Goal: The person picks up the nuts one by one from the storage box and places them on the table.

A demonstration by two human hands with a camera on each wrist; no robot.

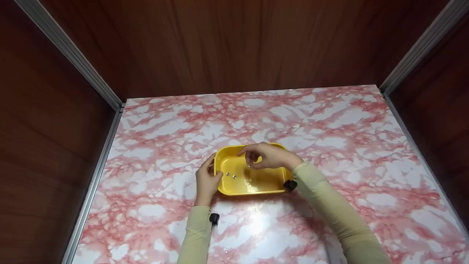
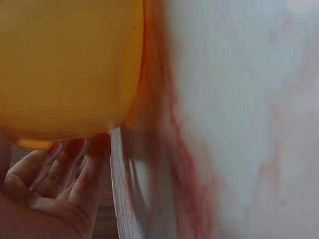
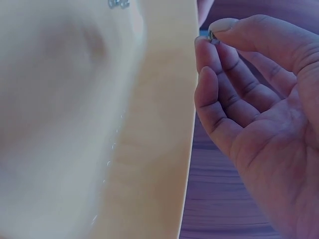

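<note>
A yellow plastic tray (image 1: 269,185) with rounded corners rests on the marbled tabletop. My left hand (image 1: 207,181) holds its left end, thumb over the rim and fingers along the outer wall. In the left wrist view, those fingers (image 2: 92,174) touch the tray's outside (image 2: 75,69). Above the tray is my right hand (image 1: 269,157), pinching a small metal nut (image 3: 213,37) between thumb and fingertip. Two similar shiny nuts (image 1: 234,176) lie inside the tray near its left end; they show small at the top of the right wrist view.
The tabletop (image 1: 165,146) has a red and white marble pattern. Dark wood-grain panels (image 1: 234,47) stand behind and at both sides, with metal strips (image 1: 91,73) along their corners. A black band piece (image 1: 214,219) sits at the left wrist, another (image 1: 290,185) at the right.
</note>
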